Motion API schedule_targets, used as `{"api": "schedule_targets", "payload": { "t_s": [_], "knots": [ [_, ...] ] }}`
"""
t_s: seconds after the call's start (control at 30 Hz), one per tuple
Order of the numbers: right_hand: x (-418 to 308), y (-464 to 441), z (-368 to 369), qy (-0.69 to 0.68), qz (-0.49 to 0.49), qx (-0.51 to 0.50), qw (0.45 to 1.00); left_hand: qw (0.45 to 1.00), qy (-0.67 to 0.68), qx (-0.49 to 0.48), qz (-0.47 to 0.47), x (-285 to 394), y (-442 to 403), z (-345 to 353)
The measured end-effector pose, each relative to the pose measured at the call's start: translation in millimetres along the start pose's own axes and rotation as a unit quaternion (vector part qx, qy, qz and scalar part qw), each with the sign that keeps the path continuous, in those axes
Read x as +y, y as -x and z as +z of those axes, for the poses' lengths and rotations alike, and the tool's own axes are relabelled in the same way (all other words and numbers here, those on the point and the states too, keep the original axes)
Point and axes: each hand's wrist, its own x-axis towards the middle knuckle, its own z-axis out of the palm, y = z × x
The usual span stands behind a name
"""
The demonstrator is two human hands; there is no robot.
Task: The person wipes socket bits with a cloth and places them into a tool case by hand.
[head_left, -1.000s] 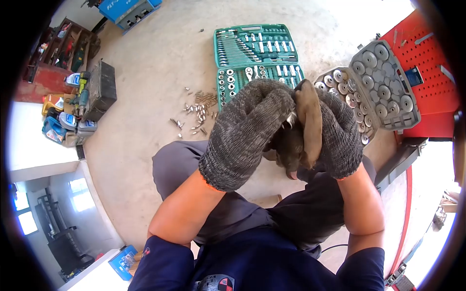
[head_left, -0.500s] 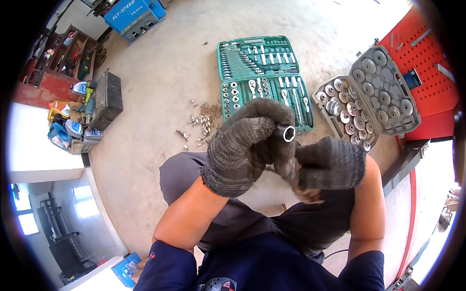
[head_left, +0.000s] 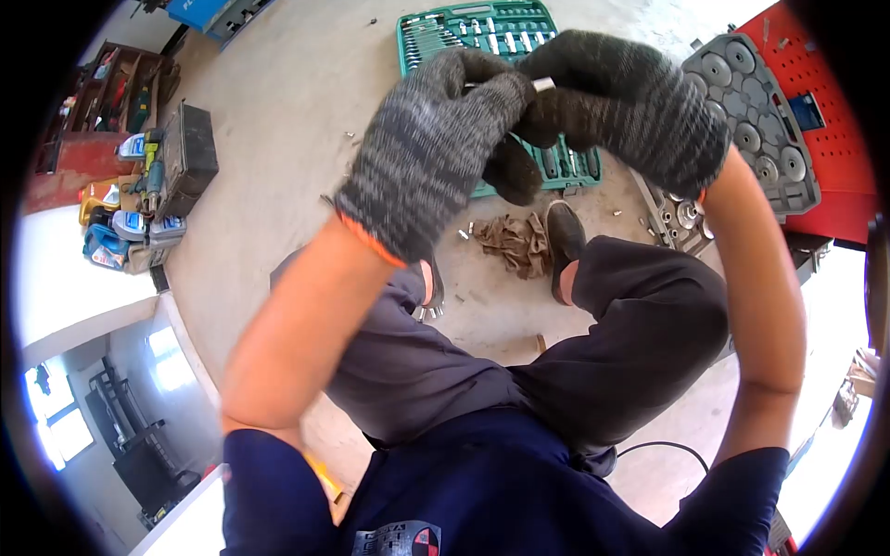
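In dark grey knit gloves, my left hand [head_left: 422, 148] and my right hand [head_left: 640, 111] meet high in front of me, over the green socket set case [head_left: 505, 9]. A short silver socket [head_left: 543, 84] pokes out where the fingertips join, with most of it hidden by the gloves. Both hands are closed about it, though the exact grip of each is partly covered. A crumpled brown rag [head_left: 514, 246] lies on the floor between my feet, below the hands. Close to the rag lie a few small metal pieces [head_left: 464, 233].
On the right, a grey case [head_left: 756, 125] of round metal discs lies open beside a red perforated panel [head_left: 839, 120]. A black toolbox [head_left: 193, 157] and several bottles [head_left: 116, 236] stand at the left. A dark cable [head_left: 663, 445] curves over the floor at lower right.
Both hands have risen and moved away from my body. The rag has left my right hand and lies on the floor. My right hand has joined the left at the socket.
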Motion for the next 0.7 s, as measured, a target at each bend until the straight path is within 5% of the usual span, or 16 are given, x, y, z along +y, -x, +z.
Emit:
{"api": "schedule_targets", "payload": {
  "t_s": [0.13,0.2,0.3,0.47,0.6,0.7],
  "knots": [
    [42.6,-32.3,3.8,-0.001,0.122,0.012,0.992,0.976,-0.215,0.036,-0.017,-8.1,-56.4,-17.6],
    [116.8,-51.6,22.3,-0.043,0.005,0.063,0.997,0.970,-0.235,0.004,-0.056,-36.2,-93.8,-31.0],
    [226.0,-80.4,54.9,0.031,-0.004,0.098,0.995,0.950,-0.285,-0.016,-0.124,-96.1,-148.5,-39.4],
    [335.9,-84.9,114.9,0.043,0.128,0.046,0.990,0.873,-0.429,-0.022,-0.231,-225.2,-227.8,-63.7],
    [393.0,-88.2,150.5,0.060,0.219,-0.060,0.972,0.844,-0.409,-0.085,-0.337,-321.8,-257.2,-87.0],
    [409.2,-91.1,172.2,0.103,0.231,-0.106,0.962,0.808,-0.492,-0.066,-0.317,-337.4,-254.9,-84.8]
  ]
}}
